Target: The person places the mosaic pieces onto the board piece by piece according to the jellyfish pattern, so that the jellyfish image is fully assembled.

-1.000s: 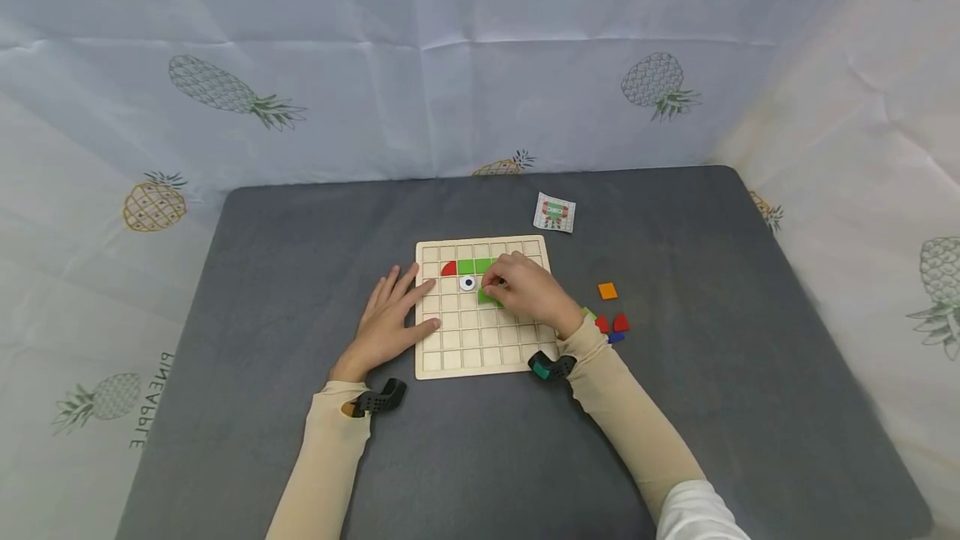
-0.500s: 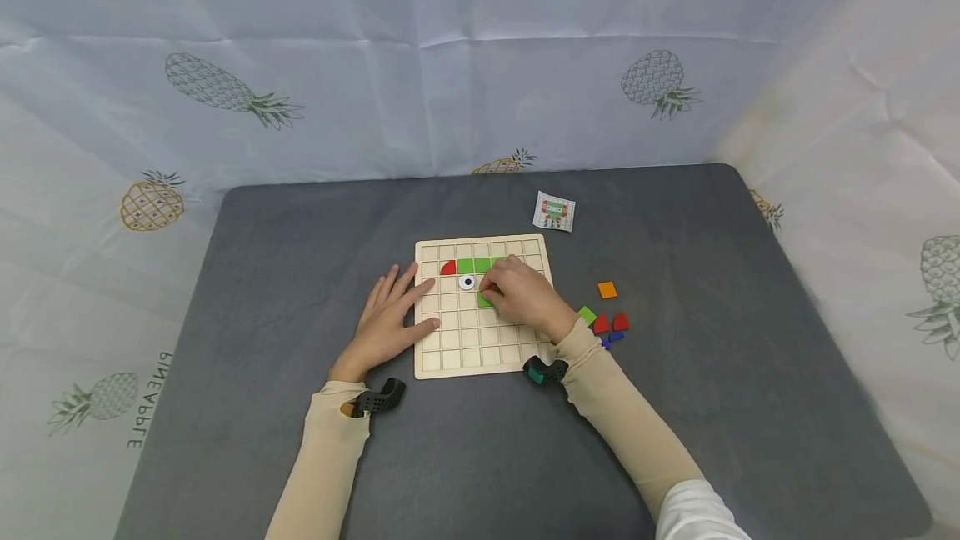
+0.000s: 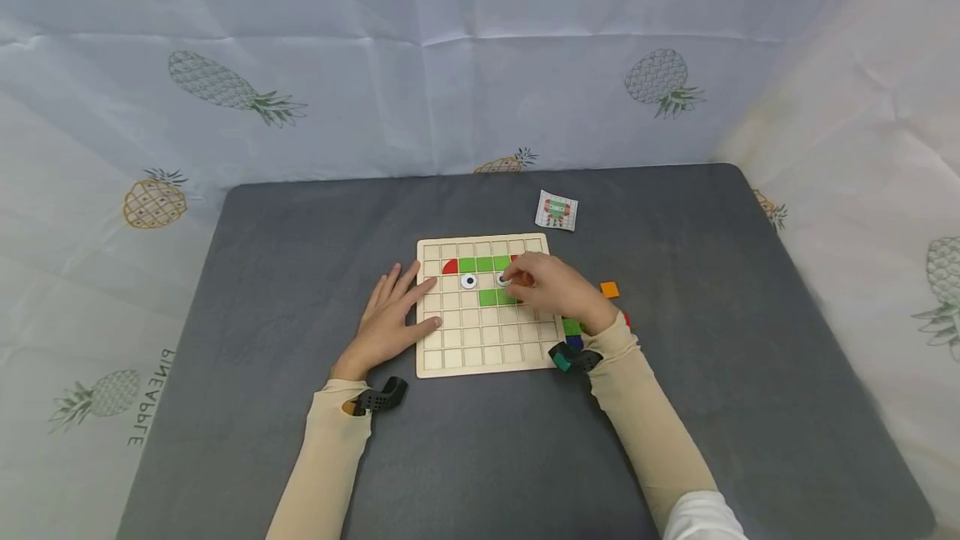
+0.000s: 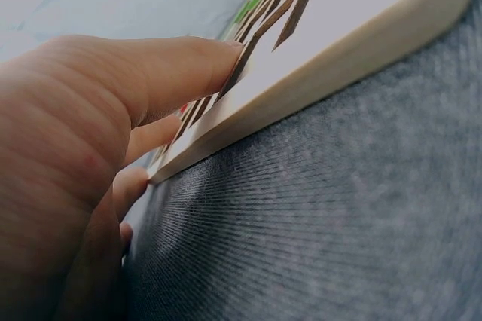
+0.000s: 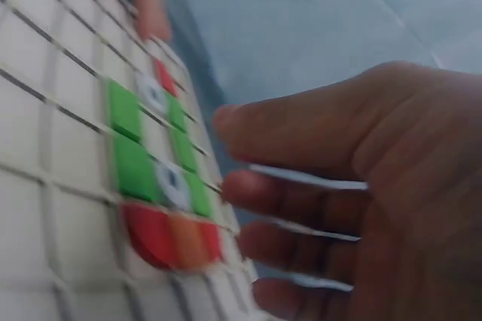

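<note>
The grey table (image 3: 465,457) spreads beneath both hands, and the gridded board (image 3: 465,358) lies directly below the right hand's grip. To the left of that grip, the left hand (image 3: 385,323) rests fingers spread on the board's edge; light pressure there should stop it sliding. The right hand (image 3: 558,286) is loosely bent, thumb and fingertips apart, with no piece visible between them. Beyond the grip lies a printed card (image 3: 557,210). Near the fingertips are green tiles (image 5: 135,168), then an orange piece (image 5: 188,242) between red pieces (image 5: 147,234). Blur hides whether these sit flush, so pressing each flat and square, without nudging the eye disc (image 5: 173,185) beside them, seems wise.
</note>
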{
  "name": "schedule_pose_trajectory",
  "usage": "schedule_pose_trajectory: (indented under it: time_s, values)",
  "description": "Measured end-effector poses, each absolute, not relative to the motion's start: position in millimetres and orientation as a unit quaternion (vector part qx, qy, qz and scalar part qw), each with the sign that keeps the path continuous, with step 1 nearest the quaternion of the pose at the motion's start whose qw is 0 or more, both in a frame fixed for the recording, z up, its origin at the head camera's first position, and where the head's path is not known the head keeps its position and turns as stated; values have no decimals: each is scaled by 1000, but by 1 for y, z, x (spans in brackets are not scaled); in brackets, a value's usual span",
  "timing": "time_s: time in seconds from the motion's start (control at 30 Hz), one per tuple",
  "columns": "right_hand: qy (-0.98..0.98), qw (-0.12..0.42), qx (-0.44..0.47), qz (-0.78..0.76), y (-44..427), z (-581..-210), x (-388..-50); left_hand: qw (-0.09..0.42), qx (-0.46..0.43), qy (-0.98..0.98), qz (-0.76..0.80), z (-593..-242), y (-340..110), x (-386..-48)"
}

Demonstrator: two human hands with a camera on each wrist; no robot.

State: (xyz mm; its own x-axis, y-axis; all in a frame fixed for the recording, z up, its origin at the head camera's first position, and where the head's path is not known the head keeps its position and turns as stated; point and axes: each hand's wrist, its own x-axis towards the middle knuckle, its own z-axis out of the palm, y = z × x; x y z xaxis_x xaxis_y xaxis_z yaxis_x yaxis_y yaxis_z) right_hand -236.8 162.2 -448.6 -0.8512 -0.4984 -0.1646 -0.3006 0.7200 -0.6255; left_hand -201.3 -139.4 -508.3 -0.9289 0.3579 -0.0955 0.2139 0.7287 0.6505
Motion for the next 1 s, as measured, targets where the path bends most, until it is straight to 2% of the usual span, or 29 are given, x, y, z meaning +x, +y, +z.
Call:
schedule_pose_trajectory:
  time_s: [0.27,0.7,1.0]
  values:
    - [922,224,-132,-289,213,-436,-241,109,154,927,325,-511,-140,-202]
    - [946,252,-94,-180,249,-442,-236,110,155,925,328,-512,-139,-203]
    - [951,234,-93,-181,252,-448,-239,110,153,925,329,-511,-138,-203]
